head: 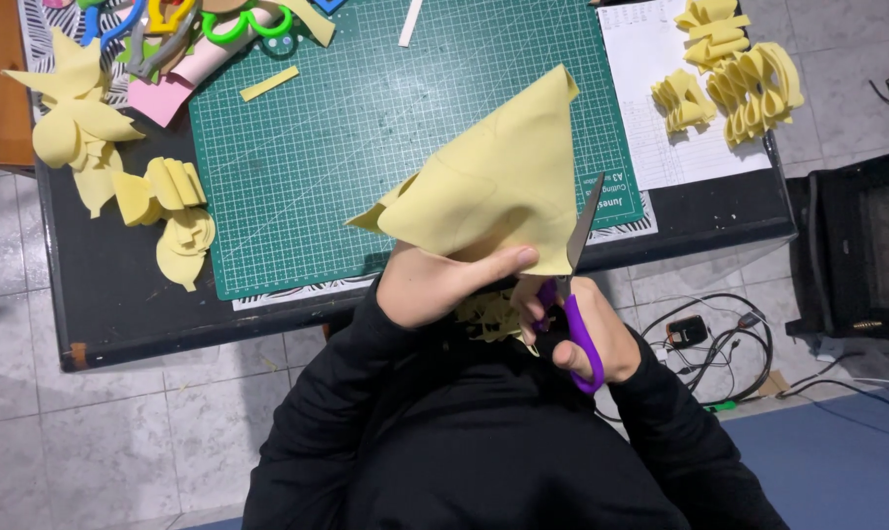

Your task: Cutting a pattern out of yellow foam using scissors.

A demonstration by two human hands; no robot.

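Observation:
My left hand [434, 285] pinches the lower edge of a large pale yellow foam sheet [493, 182], held up over the near edge of the table. My right hand [587, 329] grips purple-handled scissors [574, 294], whose blades point up along the sheet's right edge. Small yellow offcuts [488, 316] lie on my lap below the hands, against my black sleeves.
A green cutting mat [366, 118] covers the dark table [110, 294]. Yellow cut petals [91, 137] lie left, folded yellow pieces [739, 79] on white paper right. Coloured scissors [248, 22] and pink paper sit at the back. Cables [719, 334] lie on the tiled floor; a black stool [857, 245] stands right.

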